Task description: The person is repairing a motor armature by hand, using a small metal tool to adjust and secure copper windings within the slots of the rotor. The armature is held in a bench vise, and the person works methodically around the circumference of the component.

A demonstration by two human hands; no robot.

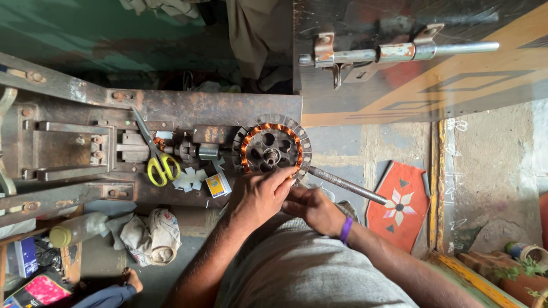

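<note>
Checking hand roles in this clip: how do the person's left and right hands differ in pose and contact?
The left hand lies palm down, its fingers reaching the lower rim of the copper-wound stator; the right hand sits lower, curled, just under that rim. The right wrist wears a purple band; the left wrist is bare. Both are bare hands, close together at the stator's lower edge.

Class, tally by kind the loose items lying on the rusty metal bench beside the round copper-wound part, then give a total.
Yellow-handled scissors: 1
Small yellow box: 1
Pile of white paper pieces: 1
Total: 3
Both the left hand and right hand are at the copper-wound part on the bench.
</note>
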